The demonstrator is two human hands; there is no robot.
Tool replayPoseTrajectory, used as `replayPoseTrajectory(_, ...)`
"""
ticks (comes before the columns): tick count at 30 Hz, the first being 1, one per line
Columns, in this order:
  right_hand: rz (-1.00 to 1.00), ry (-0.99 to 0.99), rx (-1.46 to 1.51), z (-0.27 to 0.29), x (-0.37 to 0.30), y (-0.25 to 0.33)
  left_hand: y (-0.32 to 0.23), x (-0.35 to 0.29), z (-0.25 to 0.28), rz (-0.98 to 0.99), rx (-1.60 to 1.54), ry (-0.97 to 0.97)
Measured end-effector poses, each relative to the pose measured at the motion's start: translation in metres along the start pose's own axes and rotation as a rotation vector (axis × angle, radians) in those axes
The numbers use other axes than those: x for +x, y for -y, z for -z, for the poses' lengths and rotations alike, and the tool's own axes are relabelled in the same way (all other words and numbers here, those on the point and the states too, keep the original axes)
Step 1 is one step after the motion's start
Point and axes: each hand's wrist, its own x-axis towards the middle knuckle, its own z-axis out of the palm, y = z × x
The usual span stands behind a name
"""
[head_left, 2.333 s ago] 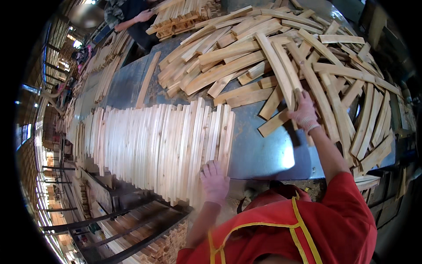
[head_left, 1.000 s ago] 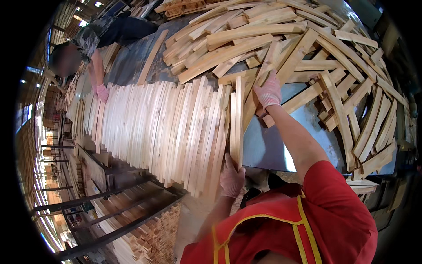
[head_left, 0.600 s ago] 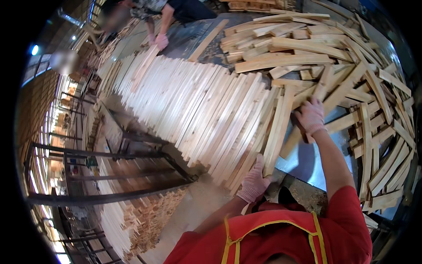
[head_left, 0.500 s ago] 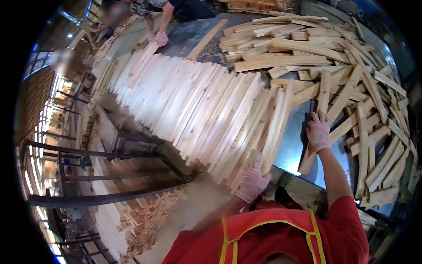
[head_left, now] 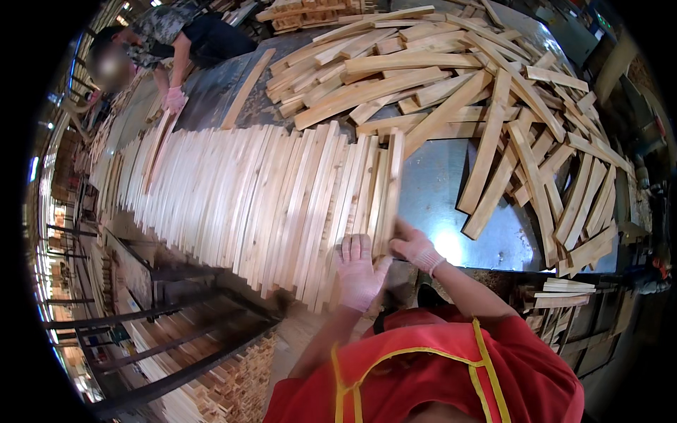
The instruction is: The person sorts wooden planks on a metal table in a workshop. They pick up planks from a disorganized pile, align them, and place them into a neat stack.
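A long row of pale wooden slats (head_left: 247, 190) lies side by side across the table. My left hand (head_left: 361, 276), in a pale knitted glove, rests flat over the near ends of slats toward the row's right end, fingers stretched out. Just right of it my gloved right hand (head_left: 416, 249) grips the near end of the outermost slat (head_left: 389, 187), which stands against the row. Its fingertips are partly hidden by the wood. To the right, loose slats (head_left: 483, 148) lie crisscrossed in a big heap on the metal tabletop (head_left: 434, 183).
A co-worker's gloved hand (head_left: 174, 99) holds a darker slat (head_left: 161, 144) over the row's far left. A single slat (head_left: 248, 88) lies on the table behind the row. Dark metal rails (head_left: 183, 377) and stacked wood (head_left: 240, 381) are at lower left.
My right hand has moved left from the heap to the row's right end, bringing a slat along. My left hand now lies flatter on the slat ends. The view has shifted right.
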Motion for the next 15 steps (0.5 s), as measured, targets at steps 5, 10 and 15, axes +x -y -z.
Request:
replayPoseTrajectory(5,0.01,-0.22,0.122,0.075,0.1,0.014,-0.014,0.008,0.011,-0.07,0.113,0.062)
replayPoseTrajectory(10,0.002,-0.81,0.089,0.109,0.202,0.054,-0.019,0.011,0.002,-0.133,0.063,-0.162)
replayPoseTrajectory(15,0.054,-0.759,0.173,0.147,0.225,0.016,-0.021,0.016,0.006,-0.144,0.04,-0.189)
